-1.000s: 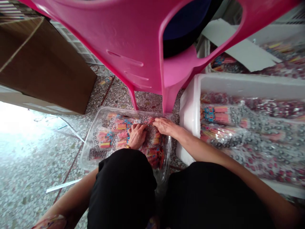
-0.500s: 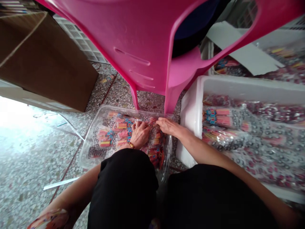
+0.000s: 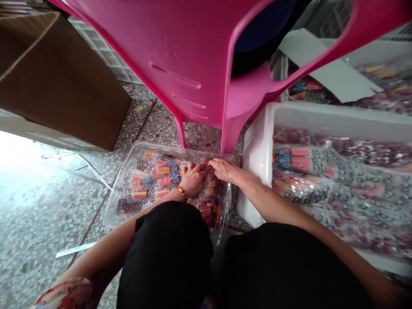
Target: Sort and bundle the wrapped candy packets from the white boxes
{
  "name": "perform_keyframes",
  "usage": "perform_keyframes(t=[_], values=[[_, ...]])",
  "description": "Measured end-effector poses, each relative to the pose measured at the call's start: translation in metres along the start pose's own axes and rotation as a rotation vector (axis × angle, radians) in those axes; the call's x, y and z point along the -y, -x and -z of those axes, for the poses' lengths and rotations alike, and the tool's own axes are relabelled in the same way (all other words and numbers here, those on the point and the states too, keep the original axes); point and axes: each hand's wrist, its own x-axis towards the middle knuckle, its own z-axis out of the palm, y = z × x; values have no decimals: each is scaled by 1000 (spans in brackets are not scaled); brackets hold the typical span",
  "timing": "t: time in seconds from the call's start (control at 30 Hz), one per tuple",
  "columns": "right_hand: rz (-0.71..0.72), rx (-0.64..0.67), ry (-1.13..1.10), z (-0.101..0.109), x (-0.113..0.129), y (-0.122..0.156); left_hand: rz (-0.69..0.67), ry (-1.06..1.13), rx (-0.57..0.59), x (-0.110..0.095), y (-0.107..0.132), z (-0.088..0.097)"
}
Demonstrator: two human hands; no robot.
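A shallow clear plastic tray (image 3: 113, 206) on the floor holds rows of small clear packets of pink, orange and yellow sticks (image 3: 141, 184) with blue lettering. My left hand (image 3: 194, 178), wearing a beaded bracelet (image 3: 182, 193), lies over the packets with fingers bent down and pressed on one. Close to it, my right hand (image 3: 222, 169) reaches in over the tray's right side. Its fingers are closed together on the end of a packet near the far right corner. The fingertips of both hands almost meet, and what lies beneath them is partly hidden.
A pink plastic chair (image 3: 193, 56) stands just beyond the tray. At right is a white foam box (image 3: 257, 163) full of similar packets. A tall cardboard box (image 3: 74, 81) stands at left, with white strips (image 3: 75, 249) on the speckled floor (image 3: 35, 223).
My left hand has shifted slightly right, towards my right hand. The fingertips of my right hand have moved a little left. The packets around them look nearly the same.
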Motion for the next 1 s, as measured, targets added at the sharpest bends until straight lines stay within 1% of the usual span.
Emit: perform_keyframes(t=[0.13, 0.23, 0.33, 0.43, 0.53, 0.6, 0.67, 0.87, 1.0], values=[[52, -53, 15, -5, 0, 2, -66, 101, -32, 3, 11, 1], [108, -108, 39, -7, 0, 2, -70, 141, -33, 3, 24, 1], [155, -107, 81, -8, 1, 1, -69, 154, -33, 6, 38, -4], [124, -89, 88, -7, 2, 0, -46, 157, -80, 17, 49, -9], [108, -96, 73, -5, 2, 0, 16, 132, -151, 30, 56, -10], [108, -104, 72, -4, 2, 0, 73, 97, -185, 33, 56, -8], [108, -103, 70, -2, 2, 0, 105, 61, -192, 31, 51, -4], [68, -25, 16, -1, -2, -2, 57, 24, -146, 15, 28, -3], [30, -3, 0, 0, -3, -1, 47, 10, -127, 10, 22, -3]])
